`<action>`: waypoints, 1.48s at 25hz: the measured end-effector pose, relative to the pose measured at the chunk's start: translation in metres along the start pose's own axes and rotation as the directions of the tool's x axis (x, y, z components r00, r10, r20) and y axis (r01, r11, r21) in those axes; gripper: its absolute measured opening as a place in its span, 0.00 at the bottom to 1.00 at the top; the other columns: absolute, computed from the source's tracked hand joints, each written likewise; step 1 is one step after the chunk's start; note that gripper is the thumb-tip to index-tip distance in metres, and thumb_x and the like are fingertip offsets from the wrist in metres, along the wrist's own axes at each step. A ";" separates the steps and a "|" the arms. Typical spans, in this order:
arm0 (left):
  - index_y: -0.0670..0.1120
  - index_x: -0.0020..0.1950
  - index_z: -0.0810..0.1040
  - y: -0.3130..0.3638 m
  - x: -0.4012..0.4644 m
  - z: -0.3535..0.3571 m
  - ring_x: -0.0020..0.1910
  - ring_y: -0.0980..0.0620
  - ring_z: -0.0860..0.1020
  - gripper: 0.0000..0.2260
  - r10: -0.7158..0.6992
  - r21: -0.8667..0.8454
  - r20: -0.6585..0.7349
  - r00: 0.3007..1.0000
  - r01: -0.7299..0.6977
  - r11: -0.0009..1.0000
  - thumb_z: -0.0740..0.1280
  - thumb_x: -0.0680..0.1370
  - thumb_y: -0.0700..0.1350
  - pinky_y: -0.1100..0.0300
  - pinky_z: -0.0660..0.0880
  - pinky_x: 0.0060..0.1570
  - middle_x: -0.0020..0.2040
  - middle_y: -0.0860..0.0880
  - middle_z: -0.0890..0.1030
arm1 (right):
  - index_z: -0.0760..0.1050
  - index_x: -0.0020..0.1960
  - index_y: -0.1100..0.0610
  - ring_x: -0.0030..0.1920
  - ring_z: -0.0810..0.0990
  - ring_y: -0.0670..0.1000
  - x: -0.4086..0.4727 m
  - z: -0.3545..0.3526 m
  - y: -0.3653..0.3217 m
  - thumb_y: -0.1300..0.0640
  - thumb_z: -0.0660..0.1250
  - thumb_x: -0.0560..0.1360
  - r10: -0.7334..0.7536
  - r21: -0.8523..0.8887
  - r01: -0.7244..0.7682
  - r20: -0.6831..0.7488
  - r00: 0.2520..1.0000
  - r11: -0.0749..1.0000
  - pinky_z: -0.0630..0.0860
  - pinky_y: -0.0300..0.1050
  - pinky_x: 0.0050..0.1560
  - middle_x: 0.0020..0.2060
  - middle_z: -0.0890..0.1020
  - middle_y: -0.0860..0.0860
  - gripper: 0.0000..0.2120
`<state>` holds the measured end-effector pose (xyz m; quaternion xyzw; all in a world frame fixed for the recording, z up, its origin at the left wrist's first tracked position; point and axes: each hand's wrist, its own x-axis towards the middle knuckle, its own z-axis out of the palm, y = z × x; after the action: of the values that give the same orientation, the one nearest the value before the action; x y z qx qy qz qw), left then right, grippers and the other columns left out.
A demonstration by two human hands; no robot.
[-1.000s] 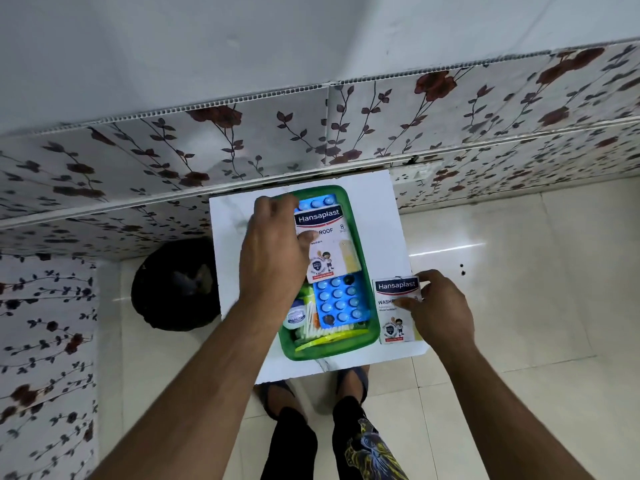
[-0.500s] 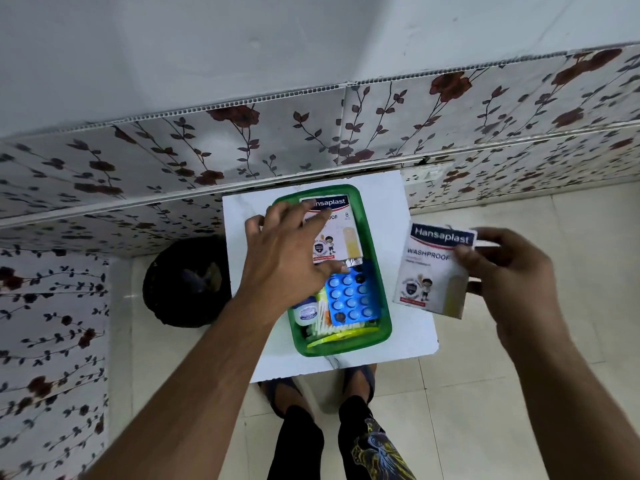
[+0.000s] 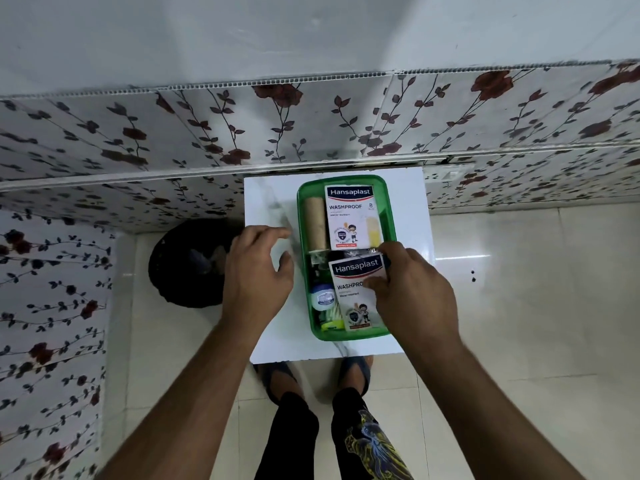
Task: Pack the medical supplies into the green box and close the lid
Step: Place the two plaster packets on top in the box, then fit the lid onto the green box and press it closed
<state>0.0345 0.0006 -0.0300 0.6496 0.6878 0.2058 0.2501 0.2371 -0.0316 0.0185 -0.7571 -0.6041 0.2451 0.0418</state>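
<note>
The green box [image 3: 390,226] stands open on a small white table [image 3: 266,202]. In its far half lie a Hansaplast plaster packet [image 3: 348,216] and a tan bandage roll [image 3: 316,223]. My right hand [image 3: 412,289] holds a second Hansaplast packet [image 3: 353,292] down inside the near half of the box, over the other supplies. A small white jar with a blue label [image 3: 322,297] and yellow-green items [image 3: 330,322] show beside that packet. My left hand [image 3: 258,271] hovers open over the table, just left of the box, and holds nothing. No lid is in view.
A black waste bin [image 3: 187,265] stands on the floor left of the table. The floral-patterned wall [image 3: 311,126] runs directly behind the table. My feet [image 3: 353,372] stand at the table's near edge on shiny floor tiles.
My right hand carried the second Hansaplast packet from right of the box into its near half, over the blue blister pack. My left hand drew out of the box to its left.
</note>
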 end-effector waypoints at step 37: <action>0.44 0.26 0.71 0.053 0.012 -0.089 0.24 0.50 0.74 0.14 -0.352 0.082 0.016 0.936 0.350 0.933 0.68 0.70 0.45 0.61 0.64 0.26 0.23 0.50 0.73 | 0.72 0.51 0.59 0.37 0.79 0.62 -0.003 0.001 0.070 0.58 0.55 0.80 0.084 0.171 -0.094 0.070 0.994 0.981 0.75 0.54 0.37 0.38 0.82 0.56 0.08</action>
<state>0.0214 0.0204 0.0716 0.5287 0.7964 0.1210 0.2677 0.2985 -0.0535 -0.0068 -0.7688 -0.5468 0.3222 0.0780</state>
